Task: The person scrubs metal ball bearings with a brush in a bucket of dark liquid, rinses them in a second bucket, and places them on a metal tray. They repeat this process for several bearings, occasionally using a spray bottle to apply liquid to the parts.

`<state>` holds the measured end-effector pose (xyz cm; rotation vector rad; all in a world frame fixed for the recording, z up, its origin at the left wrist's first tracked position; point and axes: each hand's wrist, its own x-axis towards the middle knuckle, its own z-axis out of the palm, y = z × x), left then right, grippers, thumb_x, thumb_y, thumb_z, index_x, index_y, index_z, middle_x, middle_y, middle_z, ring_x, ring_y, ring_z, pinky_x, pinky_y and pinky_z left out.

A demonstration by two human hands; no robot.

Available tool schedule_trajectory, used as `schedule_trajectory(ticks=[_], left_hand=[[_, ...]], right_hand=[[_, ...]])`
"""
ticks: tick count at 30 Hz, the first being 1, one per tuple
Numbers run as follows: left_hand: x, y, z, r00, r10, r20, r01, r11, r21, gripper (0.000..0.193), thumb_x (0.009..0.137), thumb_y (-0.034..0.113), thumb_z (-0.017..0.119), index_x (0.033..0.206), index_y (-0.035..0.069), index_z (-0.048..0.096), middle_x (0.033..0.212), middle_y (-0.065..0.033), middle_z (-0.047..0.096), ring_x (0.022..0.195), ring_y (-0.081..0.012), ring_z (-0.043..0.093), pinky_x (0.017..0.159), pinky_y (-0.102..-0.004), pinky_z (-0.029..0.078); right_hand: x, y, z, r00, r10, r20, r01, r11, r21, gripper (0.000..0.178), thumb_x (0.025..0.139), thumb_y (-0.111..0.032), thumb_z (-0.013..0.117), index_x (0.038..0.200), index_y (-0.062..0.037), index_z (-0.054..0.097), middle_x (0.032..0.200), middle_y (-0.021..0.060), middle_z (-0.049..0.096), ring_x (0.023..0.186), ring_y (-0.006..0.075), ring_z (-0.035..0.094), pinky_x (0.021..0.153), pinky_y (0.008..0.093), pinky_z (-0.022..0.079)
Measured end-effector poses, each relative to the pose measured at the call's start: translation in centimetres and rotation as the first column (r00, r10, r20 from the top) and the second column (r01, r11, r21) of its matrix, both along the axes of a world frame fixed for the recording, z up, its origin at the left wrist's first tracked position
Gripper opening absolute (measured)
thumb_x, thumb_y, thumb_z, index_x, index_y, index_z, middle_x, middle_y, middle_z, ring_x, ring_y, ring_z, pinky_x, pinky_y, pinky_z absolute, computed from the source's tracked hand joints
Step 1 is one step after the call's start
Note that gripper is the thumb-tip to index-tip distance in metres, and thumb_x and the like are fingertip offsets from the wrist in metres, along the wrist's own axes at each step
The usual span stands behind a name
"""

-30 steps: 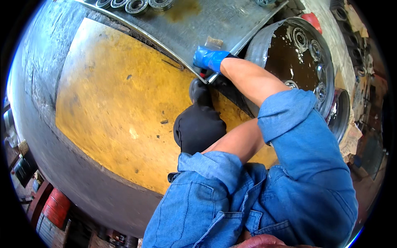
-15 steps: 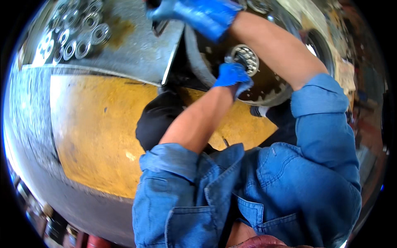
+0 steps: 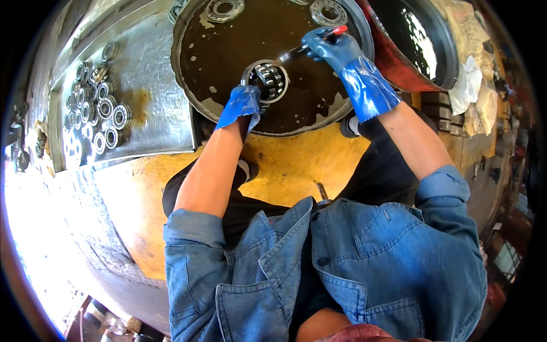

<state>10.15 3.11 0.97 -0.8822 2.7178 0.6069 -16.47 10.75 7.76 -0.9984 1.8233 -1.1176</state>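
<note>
A round metal basin point(image 3: 288, 133) of brown liquid stands in front of me. Over its near left part, my left hand point(image 3: 239, 107), in a blue rubber glove, is closed on the edge of a roller bearing point(image 3: 270, 80), whose shiny rollers face up. My right hand point(image 3: 337, 50), gloved likewise, grips a brush point(image 3: 293, 55) with a red-ended dark handle. The brush tip points down-left at the bearing's upper right edge; whether it touches is hard to tell. The left fingertips are partly hidden under the bearing.
Two more bearings lie at the basin's far side, one of them a ring point(image 3: 225, 8) at far left. Several small bearings point(image 3: 107, 107) sit on the metal tray point(image 3: 162, 108) to the left. A red drum point(image 3: 393, 54) of dark liquid stands at right, beside crumpled paper point(image 3: 468, 82).
My right hand has come from above the tray to the basin's right side, the brush now at the bearing. The left hand still holds the bearing. The whole view has shifted.
</note>
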Motion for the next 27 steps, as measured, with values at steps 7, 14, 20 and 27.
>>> schedule_trajectory(ticks=[7,14,20,27], left_hand=[[-0.6,-0.7,0.6,0.511,0.853,0.107,-0.59,0.257,0.765,0.018,0.093,0.02,0.059,0.095,0.004,0.067,0.079,-0.007,0.061,0.07,-0.0182,0.059,0.061,-0.0343,0.05],[-1.5,-1.9,0.0,0.686,0.727,0.019,-0.591,0.541,0.598,0.024,0.09,0.025,0.064,0.097,0.003,0.07,0.085,-0.0097,0.065,0.073,-0.0184,0.061,0.064,-0.0344,0.05],[-2.4,-2.4,-1.2,0.934,0.351,0.066,-0.351,0.871,0.343,0.026,0.09,0.023,0.061,0.094,0.0,0.073,0.089,-0.016,0.07,0.082,-0.0249,0.067,0.072,-0.0372,0.052],[-1.7,-3.2,-2.6,0.997,0.082,-0.007,-0.081,0.993,0.091,0.021,0.09,0.015,0.057,0.097,0.002,0.073,0.1,-0.0215,0.07,0.094,-0.0386,0.067,0.079,-0.0411,0.053]], right_hand=[[1.2,0.1,1.7,0.948,0.039,-0.315,0.016,0.985,0.17,0.04,0.086,-0.049,0.068,0.102,-0.0132,0.072,0.087,0.0099,0.073,0.086,0.0236,0.07,0.084,0.0371,0.055],[-0.3,-0.3,0.4,0.956,0.054,-0.29,-0.004,0.985,0.172,0.041,0.084,-0.047,0.065,0.104,-0.0112,0.071,0.091,0.0101,0.073,0.087,0.0269,0.07,0.086,0.0379,0.055],[0.5,-0.4,-1.8,0.979,0.011,-0.201,0.035,0.975,0.22,0.047,0.083,-0.047,0.067,0.113,-0.0105,0.071,0.098,0.011,0.074,0.094,0.0292,0.071,0.092,0.0379,0.054],[1.1,-0.4,0.2,1.0,0.007,-0.013,-0.003,0.967,0.255,0.047,0.084,-0.047,0.066,0.112,-0.0094,0.071,0.099,0.0122,0.074,0.095,0.0292,0.07,0.091,0.0405,0.054]])
